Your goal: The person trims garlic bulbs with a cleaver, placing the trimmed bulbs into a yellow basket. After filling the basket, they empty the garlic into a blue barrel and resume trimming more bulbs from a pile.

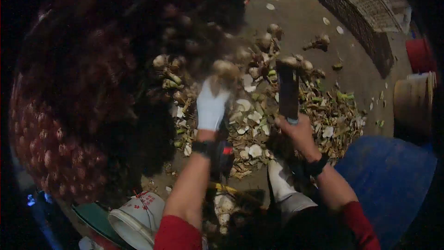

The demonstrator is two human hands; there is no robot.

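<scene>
My left hand [212,106], in a white glove, reaches forward over the pile. Its fingers are closed around a garlic bulb [225,70], blurred by motion. Bare and closed on a handle, my right hand [300,135] holds a cleaver [288,91] with its broad dark blade pointing away from me. Between and beyond both hands lie garlic bulbs with stalks [266,41], cut root discs [243,105] and dry stem trimmings [340,115] on the ground.
Dark net sacks [48,153] full of bulbs rise on the left. A white bucket [138,215] lies tilted near my left arm. A blue tub [386,185] stands to the right, with a beige bucket [413,104] and a red one [420,55] behind it. A crate [358,0] sits far right.
</scene>
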